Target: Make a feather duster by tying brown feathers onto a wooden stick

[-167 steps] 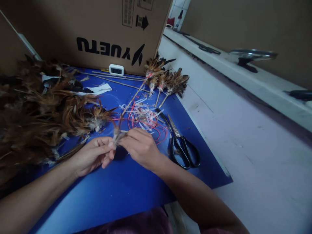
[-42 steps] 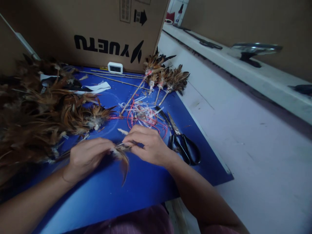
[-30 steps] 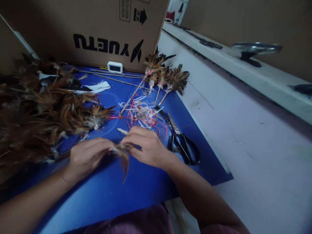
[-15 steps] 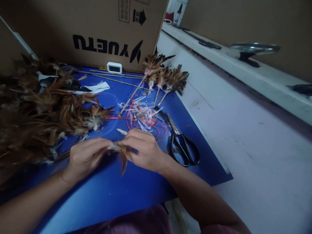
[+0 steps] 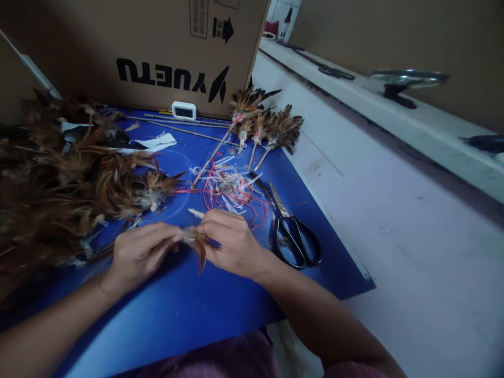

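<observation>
Between my hands is a small tuft of brown feathers [image 5: 199,247] with a pale, downy base. My left hand [image 5: 144,252] pinches the downy end between thumb and fingertips. My right hand [image 5: 232,242] is closed on the other side of the tuft, and its inner fingers are partly hidden. A pale pointed piece [image 5: 196,213] sticks out behind the right hand; I cannot tell if it is held. Just beyond lies a tangle of pink string [image 5: 255,210] and white plastic strips [image 5: 232,181]. Black-handled scissors [image 5: 293,236] lie to the right of my right hand.
A large heap of brown feathers [image 5: 79,194] covers the left of the blue table [image 5: 189,320]. Feather bundles on sticks [image 5: 258,128] lie at the back right. A small white digital clock [image 5: 184,110] and thin sticks [image 5: 177,127] lie before a cardboard box [image 5: 157,31].
Both hands stay nearly in place, still gripping the tuft. The hanging brown feather has shifted slightly upward and to the right.
</observation>
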### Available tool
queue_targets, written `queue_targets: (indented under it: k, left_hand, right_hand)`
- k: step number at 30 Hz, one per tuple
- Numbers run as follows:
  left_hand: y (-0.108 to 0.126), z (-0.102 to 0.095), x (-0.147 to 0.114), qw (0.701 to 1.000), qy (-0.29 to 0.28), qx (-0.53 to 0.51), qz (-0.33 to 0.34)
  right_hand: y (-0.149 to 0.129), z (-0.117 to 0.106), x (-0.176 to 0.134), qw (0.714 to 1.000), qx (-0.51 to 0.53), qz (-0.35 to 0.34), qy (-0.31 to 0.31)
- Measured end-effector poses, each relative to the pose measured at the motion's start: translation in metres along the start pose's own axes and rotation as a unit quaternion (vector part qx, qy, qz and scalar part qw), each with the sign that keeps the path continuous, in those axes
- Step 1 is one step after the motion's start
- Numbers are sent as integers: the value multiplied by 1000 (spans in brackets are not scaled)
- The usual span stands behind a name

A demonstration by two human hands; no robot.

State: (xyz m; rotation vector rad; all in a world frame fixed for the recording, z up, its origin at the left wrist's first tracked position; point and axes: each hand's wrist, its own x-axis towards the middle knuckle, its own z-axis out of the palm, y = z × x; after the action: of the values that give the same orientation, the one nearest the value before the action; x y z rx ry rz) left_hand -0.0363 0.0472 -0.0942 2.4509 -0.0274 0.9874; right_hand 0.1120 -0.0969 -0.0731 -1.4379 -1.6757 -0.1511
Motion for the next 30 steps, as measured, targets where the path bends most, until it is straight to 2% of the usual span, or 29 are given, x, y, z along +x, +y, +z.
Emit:
queue_targets:
  k: [4, 8, 10, 12, 13, 16, 18, 21, 25, 28, 30]
  left_hand:
    - [3, -1, 4, 999, -14, -29, -33]
    - [5, -1, 6, 981, -34, -117, -149]
    - [3, 1, 8, 951, -21, -200, -234]
    - [0, 3, 10, 901, 32, -306, -306]
    - [-2, 4, 11, 871, 64, -356, -333]
    - [-7, 6, 14, 794, 132, -450, -386]
    - [-9, 5, 16, 768, 149, -472, -407]
    - [-10, 3, 16, 753, 160, -475, -426]
    - [-10, 3, 16, 750, 165, -467, -438]
    - [-11, 3, 16, 748, 165, -466, -442]
    - [-11, 4, 15, 749, 162, -461, -447]
  right_hand:
    - [-3, 0, 1, 997, 55, 44, 10]
    - [-2, -8, 6, 969, 161, 173, 67]
    - [4, -14, 9, 942, 190, 250, 119]
    - [13, -19, 10, 925, 179, 297, 155]
    - [17, -20, 10, 926, 159, 306, 153]
    - [27, -15, 7, 957, 57, 272, 77]
    - [30, -7, 4, 974, -34, 226, 1]
    - [29, 7, 2, 967, -157, 177, -96]
    - [30, 19, 4, 939, -248, 167, -168]
    - [32, 19, 6, 941, -239, 170, -169]
    - [32, 16, 6, 955, -179, 195, -134]
